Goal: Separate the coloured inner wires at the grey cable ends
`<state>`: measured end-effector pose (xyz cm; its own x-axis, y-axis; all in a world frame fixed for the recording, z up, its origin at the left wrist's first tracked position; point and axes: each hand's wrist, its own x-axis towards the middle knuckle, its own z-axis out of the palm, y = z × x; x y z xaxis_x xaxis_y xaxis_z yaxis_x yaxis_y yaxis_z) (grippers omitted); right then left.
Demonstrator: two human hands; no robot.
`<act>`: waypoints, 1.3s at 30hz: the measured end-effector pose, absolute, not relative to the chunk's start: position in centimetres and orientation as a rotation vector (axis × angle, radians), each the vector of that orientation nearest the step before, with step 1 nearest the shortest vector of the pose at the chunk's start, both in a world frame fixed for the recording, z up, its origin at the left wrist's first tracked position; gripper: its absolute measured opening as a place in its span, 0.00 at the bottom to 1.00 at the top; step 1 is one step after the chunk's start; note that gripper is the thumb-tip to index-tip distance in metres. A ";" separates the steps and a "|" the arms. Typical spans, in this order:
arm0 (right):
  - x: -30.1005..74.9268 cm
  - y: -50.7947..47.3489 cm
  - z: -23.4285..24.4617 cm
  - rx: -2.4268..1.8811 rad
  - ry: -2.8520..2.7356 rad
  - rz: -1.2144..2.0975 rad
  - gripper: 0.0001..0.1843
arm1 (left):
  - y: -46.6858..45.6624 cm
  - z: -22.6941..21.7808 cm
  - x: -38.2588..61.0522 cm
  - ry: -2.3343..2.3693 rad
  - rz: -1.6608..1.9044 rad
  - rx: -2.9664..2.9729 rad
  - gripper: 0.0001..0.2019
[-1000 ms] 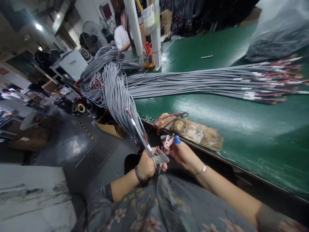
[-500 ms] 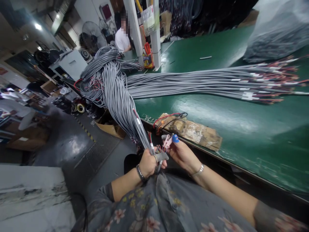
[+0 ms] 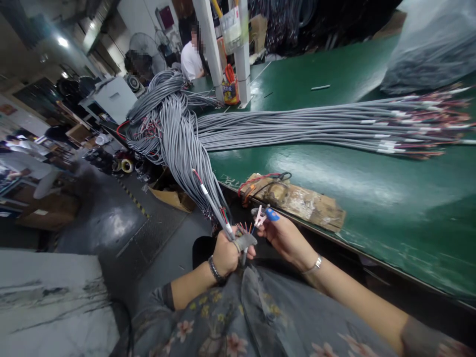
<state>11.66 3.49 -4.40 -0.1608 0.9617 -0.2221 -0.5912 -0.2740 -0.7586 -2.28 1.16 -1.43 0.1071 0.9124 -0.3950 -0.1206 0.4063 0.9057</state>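
Observation:
My left hand (image 3: 228,250), with a grey cover on the thumb, is closed around the end of a grey cable (image 3: 222,218). Thin coloured wires (image 3: 245,228) fan out above that thumb. My right hand (image 3: 280,235) wears a blue cover on one fingertip and pinches a small pale pink clip (image 3: 260,217) close beside those wires. Whether the clip touches a wire, I cannot tell. Behind my left hand a thick hank of grey cables (image 3: 186,144) drapes over the table edge. One cable with a white sleeve (image 3: 204,189) and bare red-black wires stands out from it.
On the green table (image 3: 372,188), a long row of grey cables (image 3: 297,126) ends in stripped wires at right. A worn wooden block (image 3: 308,203) with red and black leads lies at the near edge. A plastic bag (image 3: 431,54) sits at the far right; a person (image 3: 191,59) is behind.
My right hand has shifted slightly right with the clip, which is turned and now shows its two arms spread. The loose sleeved cable near my left hand has swung left.

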 end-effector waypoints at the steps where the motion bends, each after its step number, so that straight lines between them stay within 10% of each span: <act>1: 11.7 3.5 -4.5 -0.844 -0.646 1.687 0.23 | 1.3 -1.4 -2.1 1.220 0.914 0.830 0.20; 39: 11.6 3.2 -4.2 -0.881 -0.594 1.683 0.24 | 0.7 -2.4 -1.8 1.240 1.047 0.847 0.18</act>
<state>11.58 3.17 -4.22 -0.1320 0.9582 -0.2539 -0.5863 -0.2820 -0.7594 -1.84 0.69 -2.40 0.0123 0.9468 -0.3217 -0.1592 0.3195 0.9341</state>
